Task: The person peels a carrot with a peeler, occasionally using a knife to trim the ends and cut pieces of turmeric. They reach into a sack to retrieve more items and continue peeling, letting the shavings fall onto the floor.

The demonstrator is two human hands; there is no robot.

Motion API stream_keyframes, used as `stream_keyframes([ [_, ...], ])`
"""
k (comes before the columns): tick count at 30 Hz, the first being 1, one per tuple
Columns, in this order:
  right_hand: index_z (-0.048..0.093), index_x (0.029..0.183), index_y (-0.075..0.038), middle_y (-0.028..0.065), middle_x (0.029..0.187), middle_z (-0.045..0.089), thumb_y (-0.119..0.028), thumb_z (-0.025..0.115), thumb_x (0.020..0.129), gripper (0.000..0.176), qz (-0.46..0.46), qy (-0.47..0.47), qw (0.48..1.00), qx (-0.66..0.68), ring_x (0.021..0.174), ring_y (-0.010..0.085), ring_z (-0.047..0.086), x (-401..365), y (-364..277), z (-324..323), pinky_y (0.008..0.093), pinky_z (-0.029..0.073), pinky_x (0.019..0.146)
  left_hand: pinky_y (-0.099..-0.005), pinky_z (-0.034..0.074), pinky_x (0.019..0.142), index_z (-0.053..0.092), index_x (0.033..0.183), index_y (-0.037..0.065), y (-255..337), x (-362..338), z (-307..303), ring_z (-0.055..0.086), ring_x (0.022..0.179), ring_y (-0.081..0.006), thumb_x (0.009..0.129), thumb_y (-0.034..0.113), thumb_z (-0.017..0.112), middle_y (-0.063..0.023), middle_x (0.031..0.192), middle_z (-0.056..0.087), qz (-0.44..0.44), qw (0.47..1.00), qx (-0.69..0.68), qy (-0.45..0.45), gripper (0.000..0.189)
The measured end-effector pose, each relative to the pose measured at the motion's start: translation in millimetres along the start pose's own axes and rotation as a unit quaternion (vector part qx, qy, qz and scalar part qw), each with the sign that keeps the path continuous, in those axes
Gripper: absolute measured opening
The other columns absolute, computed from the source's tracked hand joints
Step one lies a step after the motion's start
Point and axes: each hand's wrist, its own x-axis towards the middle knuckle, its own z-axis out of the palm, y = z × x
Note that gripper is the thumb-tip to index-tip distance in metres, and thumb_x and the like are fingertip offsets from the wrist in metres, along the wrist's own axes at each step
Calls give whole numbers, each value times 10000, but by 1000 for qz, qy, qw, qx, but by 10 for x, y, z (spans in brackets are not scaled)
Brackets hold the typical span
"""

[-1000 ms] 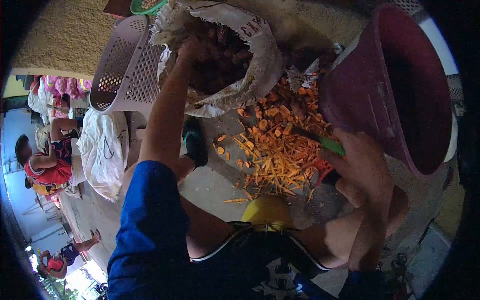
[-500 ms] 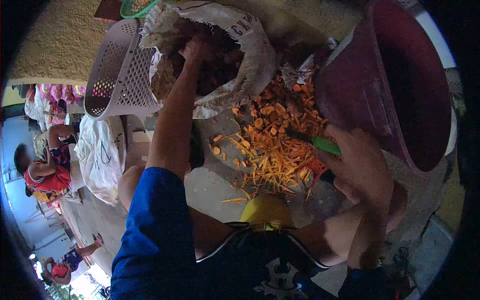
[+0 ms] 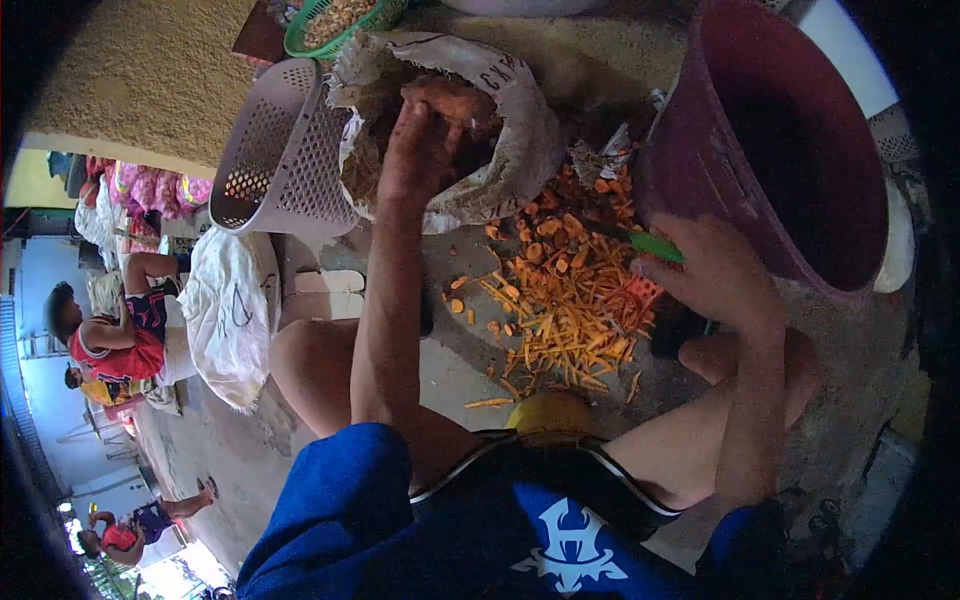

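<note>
My left hand (image 3: 412,155) is at the mouth of a white woven sack (image 3: 535,150), its fingers closed on a lumpy brownish-orange root vegetable (image 3: 460,105). The sack's inside is dark and hard to make out. In front of the maroon tub, my right hand (image 3: 722,268) grips the green handle of a knife (image 3: 655,246). Its dark blade points left over the heap and is hard to see. Beneath it, orange peelings and cut slices (image 3: 565,320) lie heaped on the floor between my legs.
A large maroon tub (image 3: 665,170) stands right of the heap. Left of the sack is a perforated plastic basket (image 3: 320,170), with a green basket (image 3: 375,18) behind. A full white sack (image 3: 230,315) stands farther left, near a seated person (image 3: 115,340) in red. Another person (image 3: 125,540) is beyond.
My left hand has risen from deep inside the sack, bringing the root vegetable into sight. My right hand still holds the knife over the heap. The view has shifted slightly.
</note>
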Motion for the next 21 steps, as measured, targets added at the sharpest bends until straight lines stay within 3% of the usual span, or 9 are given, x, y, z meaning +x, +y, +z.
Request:
stream_keyframes([
  [2,622,1015,-33,220,867,672,-388,696,887,385,-14,21,1000,-1,866,422,666,-9,46,49,523,508,757,-387,440,1081,485,1405,132,-67,-138,255,515,1300,-240,1062,329,485,-95,1391,543,-4,988,-153,-17,397],
  [6,623,1018,-25,228,905,671,-401,703,884,407,-22,38,999,-4,887,420,663,4,33,13,519,506,767,-372,487,1032,487,1392,154,-347,-311,467,561,1241,-222,1055,370,497,-63,1370,561,-36,975,-216,29,400],
  [9,623,1040,-19,238,934,667,-405,701,885,423,-17,20,1000,3,911,417,659,28,48,6,516,507,786,-411,452,1077,459,1421,145,-299,-491,672,557,1240,-231,1057,356,492,-62,1382,555,-87,975,-200,42,422],
  [12,626,1083,-18,237,963,667,-402,697,889,435,-27,24,999,-13,940,414,657,43,33,5,504,510,814,-409,436,1075,448,1437,115,-177,-585,707,561,1223,-231,1056,349,495,-68,1368,560,-110,982,-153,-8,449],
  [14,624,1129,-18,230,984,671,-397,693,894,451,-69,75,995,4,962,410,657,66,68,59,491,515,842,-435,450,1058,451,1432,87,-94,-620,700,517,1286,-262,1053,344,505,-103,1401,539,-145,982,-109,-55,461],
  [18,620,1153,-12,227,1014,674,-394,694,897,466,-63,97,993,39,980,407,657,126,8,97,484,517,865,-430,434,1078,448,1437,55,41,-788,777,524,1282,-257,1049,320,516,-111,1399,542,-180,982,-51,-25,475],
  [20,622,1161,-26,223,1027,677,-404,697,898,467,-126,128,981,77,986,401,658,231,50,183,484,515,869,-330,480,985,490,1399,39,113,-867,842,579,1187,-183,1041,293,546,-66,1275,610,-166,982,59,-74,442],
  [21,622,1161,-26,223,1027,677,-404,697,898,467,-119,128,981,78,986,401,658,261,38,220,484,515,869,-330,480,985,490,1399,39,118,-911,915,579,1187,-183,1041,293,546,-66,1275,610,-171,981,57,-78,442],
])
